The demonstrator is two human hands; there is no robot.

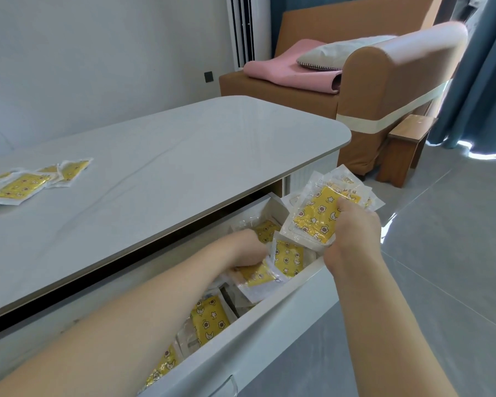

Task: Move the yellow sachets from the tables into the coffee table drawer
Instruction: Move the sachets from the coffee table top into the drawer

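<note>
Depositing: our right hand (pixel 352 233) grips a sachet stack (pixel 324 213) above the drawer (pixel 269 325); left hand (pixel 248 249), below, presses sachets, closure unclear; next, release.

**Gloss on the table, crinkle in the drawer**

The coffee table top (pixel 184 156) is smooth, pale and faintly veined like stone, with a soft sheen. The sachets (pixel 317 222) are clear crinkly plastic film over yellow printed pads. The drawer front (pixel 258 333) looks matt white. The armchair (pixel 384 81) wears tan woven cloth; the stool (pixel 404 144) is wood. The floor tiles (pixel 441 267) shine grey.
</note>
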